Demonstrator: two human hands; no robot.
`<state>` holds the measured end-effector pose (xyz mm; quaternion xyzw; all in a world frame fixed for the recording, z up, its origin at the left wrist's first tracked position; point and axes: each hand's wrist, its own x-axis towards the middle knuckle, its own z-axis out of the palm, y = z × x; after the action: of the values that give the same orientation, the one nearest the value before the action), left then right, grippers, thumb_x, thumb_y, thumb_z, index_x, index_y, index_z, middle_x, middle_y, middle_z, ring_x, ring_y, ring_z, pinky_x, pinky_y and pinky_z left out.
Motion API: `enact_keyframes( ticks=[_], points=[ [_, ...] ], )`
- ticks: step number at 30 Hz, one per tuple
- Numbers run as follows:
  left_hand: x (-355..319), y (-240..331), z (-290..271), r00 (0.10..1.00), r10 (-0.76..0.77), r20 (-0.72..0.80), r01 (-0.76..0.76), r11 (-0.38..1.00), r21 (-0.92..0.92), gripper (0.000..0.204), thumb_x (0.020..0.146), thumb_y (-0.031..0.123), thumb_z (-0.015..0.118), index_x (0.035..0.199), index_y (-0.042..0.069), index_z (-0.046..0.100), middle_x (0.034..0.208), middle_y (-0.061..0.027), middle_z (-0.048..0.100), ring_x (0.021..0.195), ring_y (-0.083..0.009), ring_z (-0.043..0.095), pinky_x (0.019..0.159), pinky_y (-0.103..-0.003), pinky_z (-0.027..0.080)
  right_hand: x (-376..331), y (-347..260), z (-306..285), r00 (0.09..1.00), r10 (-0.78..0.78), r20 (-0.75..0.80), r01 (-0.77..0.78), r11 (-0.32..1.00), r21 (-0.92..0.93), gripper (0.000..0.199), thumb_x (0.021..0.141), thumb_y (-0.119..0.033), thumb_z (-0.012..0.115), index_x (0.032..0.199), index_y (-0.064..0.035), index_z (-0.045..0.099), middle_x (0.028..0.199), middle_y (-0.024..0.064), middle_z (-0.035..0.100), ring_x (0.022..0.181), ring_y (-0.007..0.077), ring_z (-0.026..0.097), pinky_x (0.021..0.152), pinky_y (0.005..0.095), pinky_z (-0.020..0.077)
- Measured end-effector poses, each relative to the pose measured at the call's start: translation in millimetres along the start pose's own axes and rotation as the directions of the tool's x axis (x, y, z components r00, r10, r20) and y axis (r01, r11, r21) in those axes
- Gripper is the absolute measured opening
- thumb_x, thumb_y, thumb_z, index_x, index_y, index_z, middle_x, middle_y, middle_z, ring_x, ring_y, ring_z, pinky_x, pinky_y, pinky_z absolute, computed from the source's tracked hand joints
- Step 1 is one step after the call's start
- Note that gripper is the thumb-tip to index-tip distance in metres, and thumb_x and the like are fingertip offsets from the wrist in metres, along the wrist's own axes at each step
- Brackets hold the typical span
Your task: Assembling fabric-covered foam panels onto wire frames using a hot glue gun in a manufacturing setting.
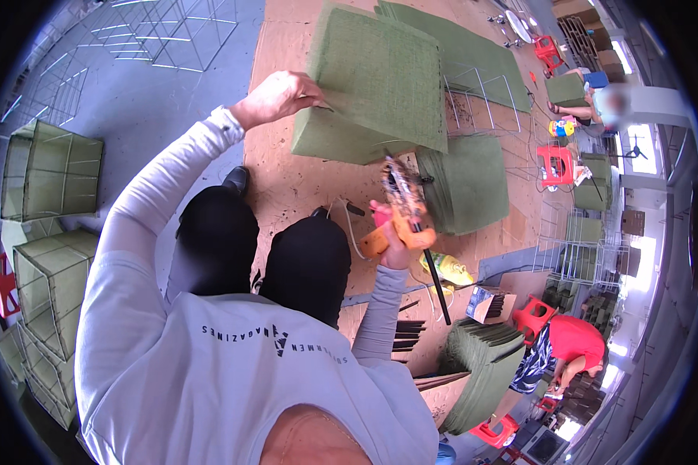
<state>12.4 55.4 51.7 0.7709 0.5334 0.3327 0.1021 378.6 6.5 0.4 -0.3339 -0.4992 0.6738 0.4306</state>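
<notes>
A green fabric-covered box (376, 70) rests on the brown cardboard work surface in front of me. My left hand (283, 94) is closed at its near left edge, thumb and fingers pinching the green fabric there; a small dark bit shows at the fingertips. In my right hand (395, 240) is an orange hot glue gun (403, 198), its front part stained dark and its nozzle touching or close to the box's lower right edge. A long black glue stick (436, 283) sticks out of the gun's back.
Stacked green sheets (465, 186) lie right of the box, near a white wire frame (481, 97). A yellow bottle (451, 269) lies by the glue gun. Finished-looking green boxes (54, 170) stand at left. Co-workers sit at right, one in a red shirt (578, 345).
</notes>
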Motion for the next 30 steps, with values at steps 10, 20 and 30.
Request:
enact_keyframes(
  ticks=[10,20,30],
  points=[
    [8.4,-0.2,-3.9,0.983,-0.182,0.038,0.183,0.982,-0.046,0.019,0.085,0.014,0.056,0.099,0.003,0.064,0.083,-0.0173,0.064,0.079,-0.0320,0.062,0.072,-0.037,0.049,42.0,-2.1,68.1,0.959,-0.011,0.285,0.032,0.997,-0.071,0.036,0.090,-0.030,0.053,0.110,0.0004,0.051,0.105,0.0125,0.057,0.105,0.0251,0.054,0.094,0.0368,0.0392],
    [-2.0,0.5,2.3,0.970,-0.242,-0.020,0.235,0.955,-0.183,0.023,0.090,0.017,0.051,0.106,0.005,0.062,0.086,-0.0185,0.063,0.080,-0.0329,0.061,0.073,-0.036,0.049,54.0,3.3,87.4,0.976,0.026,0.215,0.003,0.991,-0.132,0.026,0.091,-0.026,0.054,0.099,-0.0017,0.053,0.093,0.0070,0.056,0.092,0.0200,0.058,0.083,0.0309,0.0435],
    [-4.3,-3.2,7.3,0.970,-0.242,-0.034,0.231,0.951,-0.205,0.023,0.090,0.017,0.051,0.106,0.005,0.063,0.088,-0.0172,0.064,0.080,-0.0306,0.063,0.073,-0.035,0.049,60.0,5.3,93.2,0.984,0.008,0.175,0.005,0.998,-0.069,0.022,0.092,-0.022,0.051,0.101,-0.0022,0.049,0.088,0.0068,0.055,0.087,0.0194,0.058,0.081,0.0316,0.0436]
  ],
)
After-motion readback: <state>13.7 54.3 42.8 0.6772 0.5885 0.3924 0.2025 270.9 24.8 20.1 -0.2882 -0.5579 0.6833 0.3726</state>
